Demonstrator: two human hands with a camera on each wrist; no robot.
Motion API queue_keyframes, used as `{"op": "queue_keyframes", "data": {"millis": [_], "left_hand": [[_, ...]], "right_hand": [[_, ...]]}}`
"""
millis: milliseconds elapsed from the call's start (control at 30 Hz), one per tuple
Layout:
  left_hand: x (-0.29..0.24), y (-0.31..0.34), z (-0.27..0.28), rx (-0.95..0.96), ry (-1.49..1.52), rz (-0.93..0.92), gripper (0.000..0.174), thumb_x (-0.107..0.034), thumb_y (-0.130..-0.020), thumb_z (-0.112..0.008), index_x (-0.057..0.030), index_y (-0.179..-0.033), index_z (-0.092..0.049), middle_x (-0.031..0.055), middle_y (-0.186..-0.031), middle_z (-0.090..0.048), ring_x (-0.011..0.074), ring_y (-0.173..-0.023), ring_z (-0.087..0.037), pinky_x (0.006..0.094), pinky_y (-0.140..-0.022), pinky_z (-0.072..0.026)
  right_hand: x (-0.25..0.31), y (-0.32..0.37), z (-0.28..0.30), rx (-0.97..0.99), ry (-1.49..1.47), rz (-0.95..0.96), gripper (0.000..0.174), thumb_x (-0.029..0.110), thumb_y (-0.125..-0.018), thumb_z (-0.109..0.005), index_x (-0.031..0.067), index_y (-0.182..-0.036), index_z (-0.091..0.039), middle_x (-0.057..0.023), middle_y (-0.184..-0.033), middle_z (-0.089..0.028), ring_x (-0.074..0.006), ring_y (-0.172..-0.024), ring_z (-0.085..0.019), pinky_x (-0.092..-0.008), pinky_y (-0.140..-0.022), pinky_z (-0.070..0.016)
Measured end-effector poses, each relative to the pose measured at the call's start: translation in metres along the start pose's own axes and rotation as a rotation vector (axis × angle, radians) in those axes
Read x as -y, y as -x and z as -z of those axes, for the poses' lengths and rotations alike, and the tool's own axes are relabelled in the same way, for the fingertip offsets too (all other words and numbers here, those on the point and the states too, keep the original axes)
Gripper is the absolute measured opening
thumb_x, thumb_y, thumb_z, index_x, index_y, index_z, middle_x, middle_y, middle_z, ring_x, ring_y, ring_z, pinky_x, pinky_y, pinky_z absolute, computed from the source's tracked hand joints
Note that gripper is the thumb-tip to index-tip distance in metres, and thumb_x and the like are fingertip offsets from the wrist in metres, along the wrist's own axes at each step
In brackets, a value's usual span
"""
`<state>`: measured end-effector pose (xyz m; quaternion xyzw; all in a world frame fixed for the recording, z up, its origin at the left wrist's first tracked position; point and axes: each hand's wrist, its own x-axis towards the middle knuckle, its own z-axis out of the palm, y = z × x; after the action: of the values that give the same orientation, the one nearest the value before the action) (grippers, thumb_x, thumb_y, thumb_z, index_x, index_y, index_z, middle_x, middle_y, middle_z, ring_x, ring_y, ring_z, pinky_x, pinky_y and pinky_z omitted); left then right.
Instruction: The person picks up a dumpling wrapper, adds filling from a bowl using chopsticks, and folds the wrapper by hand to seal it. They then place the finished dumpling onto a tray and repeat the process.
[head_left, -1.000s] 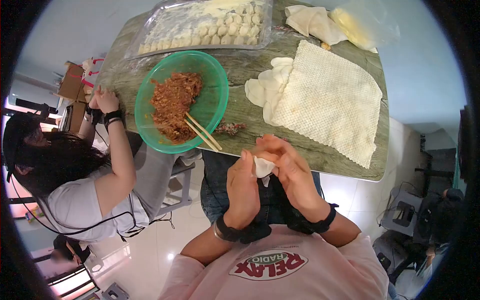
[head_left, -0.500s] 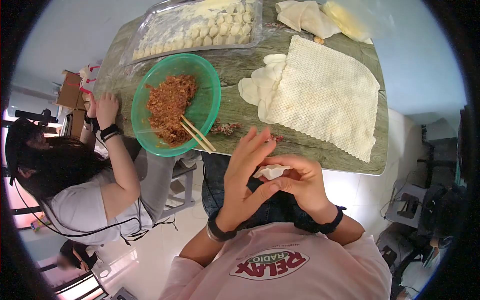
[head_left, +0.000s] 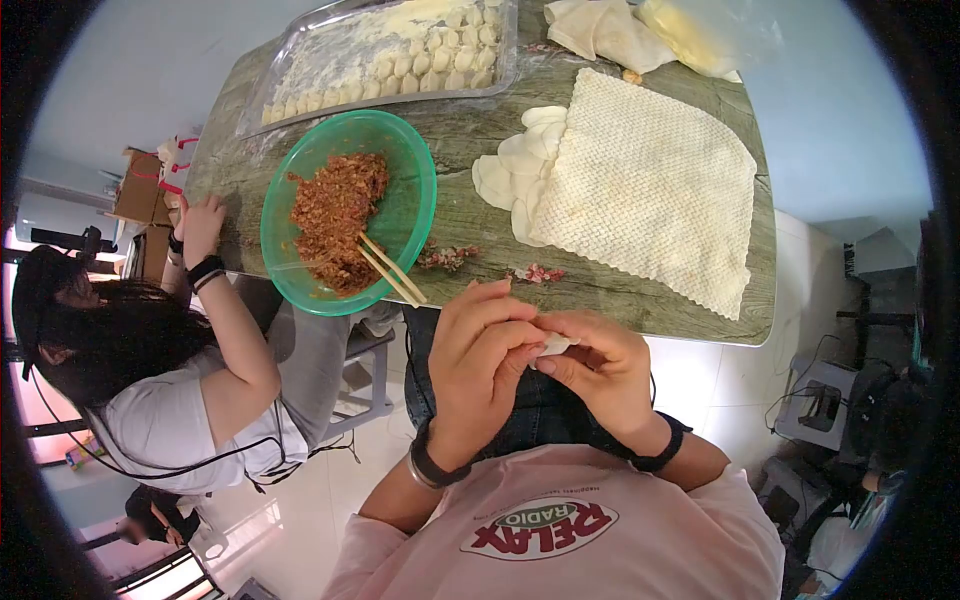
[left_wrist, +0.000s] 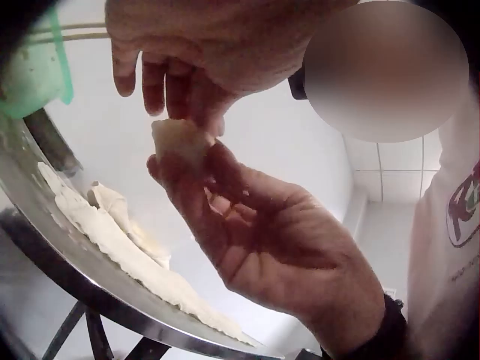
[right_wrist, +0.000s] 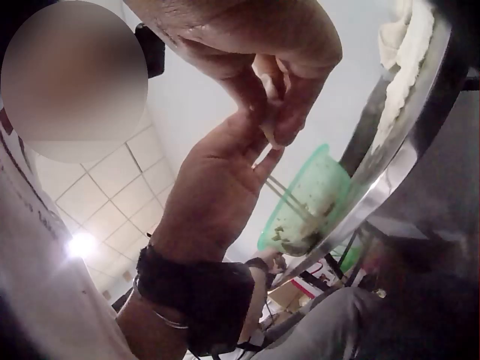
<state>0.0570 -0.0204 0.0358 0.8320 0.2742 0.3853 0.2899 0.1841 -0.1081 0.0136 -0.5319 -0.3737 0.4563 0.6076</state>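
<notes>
A small white dumpling (head_left: 556, 345) is held between both hands in front of the lap, just off the table's near edge. My left hand (head_left: 480, 365) pinches its left side with thumb and forefinger, the other fingers loosely bent. My right hand (head_left: 603, 375) grips the opposite side between thumb and fingers. In the left wrist view the dumpling (left_wrist: 180, 139) shows pale between the fingertips of both hands. The right wrist view shows only a sliver of it, the fingers covering the rest.
A green bowl (head_left: 432, 190) of meat filling with chopsticks (head_left: 392, 268) stands at the table's near left. Behind is a tray (head_left: 510, 45) of dumplings. Round wrappers (head_left: 495, 180) lie partly under a white cloth (head_left: 655, 190). A person (head_left: 160, 400) sits at the left.
The left hand's fingers, spread and raised half a second ago, have bent inward onto the dumpling. The dumpling has turned and is more covered by fingers.
</notes>
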Motion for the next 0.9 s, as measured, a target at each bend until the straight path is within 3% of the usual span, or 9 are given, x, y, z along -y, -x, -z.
{"op": "queue_keyframes", "data": {"millis": [267, 367, 433, 467, 533, 700, 900], "left_hand": [[0.001, 0.004, -0.002, 0.018, -0.08, 0.054, 0.009, -0.013, -0.073, -0.067, -0.0061, -0.076, -0.062, 0.0059, -0.092, -0.061, 0.0293, -0.104, -0.053, 0.0388, -0.088, -0.042], [0.006, 0.005, -0.003, 0.029, 0.08, 0.035, 0.012, -0.012, -0.076, -0.066, -0.0042, -0.085, -0.063, 0.0072, -0.097, -0.061, 0.0286, -0.106, -0.053, 0.0397, -0.09, -0.0411], [0.002, 0.003, -0.002, -0.014, 0.382, 0.239, 0.019, -0.01, -0.081, -0.064, -0.0004, -0.096, -0.062, 0.0093, -0.103, -0.06, 0.0249, -0.103, -0.056, 0.0368, -0.088, -0.0443], [0.003, 0.005, -0.002, -0.018, 0.382, 0.239, 0.019, -0.01, -0.081, -0.064, -0.0004, -0.096, -0.062, 0.0093, -0.103, -0.06, 0.0249, -0.103, -0.056, 0.0368, -0.088, -0.0443], [0.005, 0.013, -0.004, -0.021, 0.663, 0.489, 0.025, -0.006, -0.081, -0.063, 0.0008, -0.105, -0.06, 0.0092, -0.099, -0.06, 0.0178, -0.093, -0.059, 0.0274, -0.079, -0.0471], [0.009, 0.02, -0.006, -0.049, 0.675, 0.476, 0.02, -0.003, -0.08, -0.065, 0.0018, -0.099, -0.06, 0.0076, -0.096, -0.06, 0.0134, -0.081, -0.059, 0.0231, -0.071, -0.0471], [0.01, 0.02, -0.01, -0.121, 0.511, 0.461, 0.011, 0.0, -0.077, -0.065, 0.001, -0.088, -0.062, 0.0074, -0.084, -0.062, 0.0137, -0.074, -0.058, 0.0235, -0.065, -0.045]], "right_hand": [[0.004, -0.002, 0.001, 0.043, 0.039, 0.005, 0.035, -0.003, -0.076, -0.068, 0.0002, -0.109, -0.06, -0.0091, -0.103, -0.062, -0.0128, -0.092, -0.06, -0.0229, -0.073, -0.0512], [0.001, -0.002, 0.004, 0.053, -0.108, -0.073, 0.034, -0.003, -0.077, -0.066, -0.0003, -0.11, -0.059, -0.0091, -0.104, -0.062, -0.0136, -0.093, -0.06, -0.024, -0.077, -0.0497], [0.002, -0.003, 0.006, 0.049, -0.24, -0.127, 0.034, -0.003, -0.078, -0.065, -0.0005, -0.111, -0.059, -0.0092, -0.105, -0.062, -0.0141, -0.093, -0.061, -0.0247, -0.08, -0.0488], [0.003, -0.004, 0.008, 0.054, -0.272, -0.108, 0.034, -0.004, -0.078, -0.065, -0.0006, -0.112, -0.059, -0.0095, -0.107, -0.061, -0.0147, -0.094, -0.06, -0.0256, -0.082, -0.0476], [0.004, -0.004, 0.01, 0.059, -0.303, -0.088, 0.035, -0.005, -0.079, -0.064, -0.0006, -0.112, -0.059, -0.0098, -0.109, -0.061, -0.0154, -0.095, -0.06, -0.0266, -0.085, -0.0465], [-0.002, -0.005, 0.011, 0.074, -0.244, 0.074, 0.036, -0.004, -0.079, -0.063, -0.001, -0.114, -0.058, -0.0118, -0.115, -0.058, -0.017, -0.104, -0.056, -0.028, -0.086, -0.0457], [0.002, -0.007, 0.007, 0.049, -0.208, 0.08, 0.037, -0.003, -0.078, -0.065, -0.0009, -0.114, -0.058, -0.0119, -0.115, -0.058, -0.0171, -0.103, -0.056, -0.0281, -0.087, -0.0455]]}}
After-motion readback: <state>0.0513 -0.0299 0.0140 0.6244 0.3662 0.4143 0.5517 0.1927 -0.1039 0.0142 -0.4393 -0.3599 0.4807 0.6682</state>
